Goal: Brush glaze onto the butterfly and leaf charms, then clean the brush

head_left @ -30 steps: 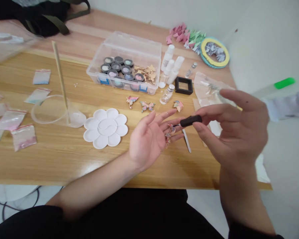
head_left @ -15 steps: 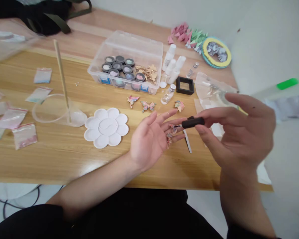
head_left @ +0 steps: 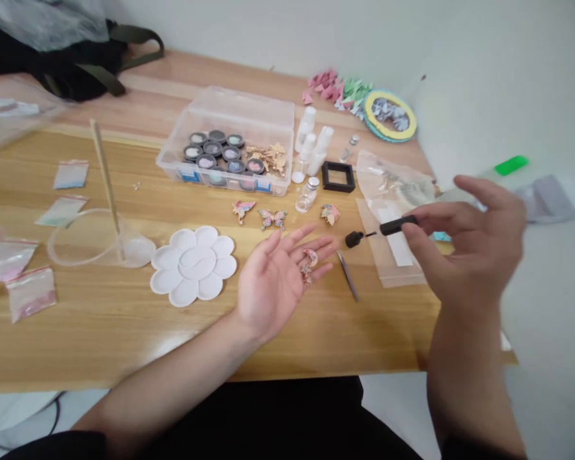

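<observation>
Head view: right hand (head_left: 469, 246) pinches a slim black applicator (head_left: 397, 225) between thumb and fingers.
Left hand (head_left: 273, 284) lies open, palm up, small glossy enamel charms (head_left: 308, 266) resting on its fingers.

**Black sleeves, bare forearms**

From my remote station, the view shows the operator in black: a left sleeve (head_left: 52, 446) and a right cuff (head_left: 479, 450) sit far up the forearms, and dark trousers (head_left: 278, 418) fill the lower frame. The left hand (head_left: 273, 281) and right hand (head_left: 469, 249) are bare.
</observation>
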Demonstrator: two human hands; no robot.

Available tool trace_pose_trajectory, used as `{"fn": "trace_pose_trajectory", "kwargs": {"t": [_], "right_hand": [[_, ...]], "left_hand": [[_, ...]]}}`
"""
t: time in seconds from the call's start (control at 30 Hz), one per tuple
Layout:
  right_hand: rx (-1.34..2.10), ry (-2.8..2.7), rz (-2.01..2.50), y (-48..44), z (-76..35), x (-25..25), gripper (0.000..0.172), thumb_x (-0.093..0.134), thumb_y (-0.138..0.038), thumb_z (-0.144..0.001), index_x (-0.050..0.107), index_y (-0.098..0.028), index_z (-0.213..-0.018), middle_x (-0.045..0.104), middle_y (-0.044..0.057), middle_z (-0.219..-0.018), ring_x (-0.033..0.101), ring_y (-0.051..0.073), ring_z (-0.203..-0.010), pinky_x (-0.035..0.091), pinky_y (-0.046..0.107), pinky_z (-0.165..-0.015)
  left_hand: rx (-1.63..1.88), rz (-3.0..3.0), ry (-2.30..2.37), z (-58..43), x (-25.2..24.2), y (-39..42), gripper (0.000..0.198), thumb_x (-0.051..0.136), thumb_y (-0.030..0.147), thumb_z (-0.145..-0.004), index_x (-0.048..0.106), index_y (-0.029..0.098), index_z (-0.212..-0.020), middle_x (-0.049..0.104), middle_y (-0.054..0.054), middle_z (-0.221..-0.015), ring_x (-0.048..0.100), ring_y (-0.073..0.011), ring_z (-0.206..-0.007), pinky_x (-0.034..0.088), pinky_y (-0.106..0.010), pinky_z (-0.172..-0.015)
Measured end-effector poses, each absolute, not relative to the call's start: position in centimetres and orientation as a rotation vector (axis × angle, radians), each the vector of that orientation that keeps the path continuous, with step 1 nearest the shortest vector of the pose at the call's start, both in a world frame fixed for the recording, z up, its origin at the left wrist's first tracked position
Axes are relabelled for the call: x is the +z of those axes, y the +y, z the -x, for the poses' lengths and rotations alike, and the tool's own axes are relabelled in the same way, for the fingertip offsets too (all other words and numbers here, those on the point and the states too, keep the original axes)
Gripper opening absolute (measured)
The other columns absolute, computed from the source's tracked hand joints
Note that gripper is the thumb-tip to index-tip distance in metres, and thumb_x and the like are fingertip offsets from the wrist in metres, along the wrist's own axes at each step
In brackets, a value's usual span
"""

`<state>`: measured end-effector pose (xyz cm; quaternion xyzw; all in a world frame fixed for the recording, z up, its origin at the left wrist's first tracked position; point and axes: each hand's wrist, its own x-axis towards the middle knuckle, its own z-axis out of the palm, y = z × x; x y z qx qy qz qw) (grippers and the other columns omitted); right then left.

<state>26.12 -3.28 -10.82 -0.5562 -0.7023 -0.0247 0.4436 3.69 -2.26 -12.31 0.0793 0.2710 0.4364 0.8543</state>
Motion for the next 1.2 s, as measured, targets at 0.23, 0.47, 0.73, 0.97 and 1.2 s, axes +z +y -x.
{"fn": "trace_pose_trajectory", "kwargs": {"t": [0.23, 0.47, 0.73, 0.97, 1.2], "right_hand": [[-0.195, -1.705, 1.476, -2.7, -26.3, -12.1, 0.024, 0.069, -0.019, -0.081, 0.061, -0.024, -0.103, 0.069, 0.0, -0.086, 0.065, 0.015, -0.063, 0.057, 0.034, -0.057], [-0.176, -1.711, 1.508, -2.3, -26.7, -13.1, 0.053, 0.068, -0.019, -0.081, 0.049, -0.028, -0.13, 0.071, -0.001, -0.088, 0.065, 0.015, -0.067, 0.057, 0.031, -0.06], [-0.131, -1.721, 1.527, -1.7, -27.0, -14.0, 0.053, 0.068, -0.021, -0.081, 0.049, -0.027, -0.13, 0.072, 0.001, -0.091, 0.067, 0.016, -0.071, 0.057, 0.031, -0.06], [-0.129, -1.777, 1.517, -1.7, -27.0, -14.4, 0.05, 0.067, -0.021, -0.082, 0.049, -0.027, -0.128, 0.073, 0.0, -0.09, 0.066, 0.015, -0.069, 0.057, 0.032, -0.062], [-0.176, -1.787, 1.486, -1.8, -26.8, -14.4, 0.049, 0.069, -0.02, -0.082, 0.051, -0.027, -0.126, 0.073, 0.0, -0.089, 0.067, 0.015, -0.07, 0.057, 0.03, -0.061]], "left_hand": [[0.923, -0.148, 0.651, -4.0, -12.5, -1.9, 0.045, 0.042, 0.045, -0.094, 0.059, 0.011, -0.118, 0.068, -0.021, -0.12, 0.061, -0.0315, -0.124, 0.04, -0.045, -0.108], [0.924, -0.13, 0.679, -4.0, -12.3, -1.9, 0.043, 0.043, 0.043, -0.093, 0.061, 0.012, -0.116, 0.069, -0.019, -0.119, 0.062, -0.029, -0.122, 0.042, -0.043, -0.108], [0.927, -0.126, 0.665, -3.8, -12.6, -1.9, 0.044, 0.044, 0.044, -0.093, 0.06, 0.012, -0.118, 0.067, -0.02, -0.121, 0.062, -0.0293, -0.122, 0.045, -0.041, -0.104], [0.931, -0.125, 0.671, -3.9, -12.5, -2.0, 0.043, 0.044, 0.044, -0.093, 0.06, 0.012, -0.116, 0.067, -0.021, -0.121, 0.064, -0.0287, -0.119, 0.046, -0.039, -0.101], [0.931, -0.13, 0.666, -3.9, -12.5, -1.8, 0.043, 0.044, 0.043, -0.093, 0.06, 0.012, -0.117, 0.068, -0.02, -0.12, 0.062, -0.0289, -0.121, 0.044, -0.041, -0.104]]}}
